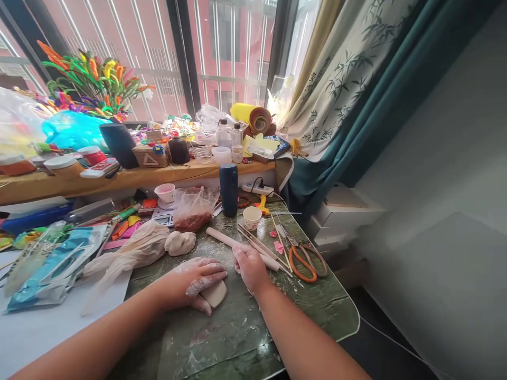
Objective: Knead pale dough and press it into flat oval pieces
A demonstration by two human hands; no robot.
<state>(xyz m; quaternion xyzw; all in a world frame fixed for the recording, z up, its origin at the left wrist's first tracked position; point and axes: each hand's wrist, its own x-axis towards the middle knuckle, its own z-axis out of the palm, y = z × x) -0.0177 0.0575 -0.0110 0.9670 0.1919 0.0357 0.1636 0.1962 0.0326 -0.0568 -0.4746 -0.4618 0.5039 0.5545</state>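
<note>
Dusted with white powder, my left hand (198, 277) lies over a flattened piece of pale clay (216, 294) on the dark green tabletop. Its fingers and thumb curve around the clay, hiding part of it. My right hand (251, 266) is closed at the middle of a wooden rolling pin (222, 238), whose two ends stick out on either side; the fingertips are partly hidden. A larger lump of pale clay (180, 243) sits beyond my left hand, touching a crumpled plastic bag (142, 243).
Orange-handled scissors (303, 264), thin wooden sticks (263, 245) and a paper cup (252, 217) lie or stand beyond my right hand. A dark blue bottle (228, 190) stands by the crowded sill. Bagged reddish material (194, 211) and craft packets (55, 269) are leftward.
</note>
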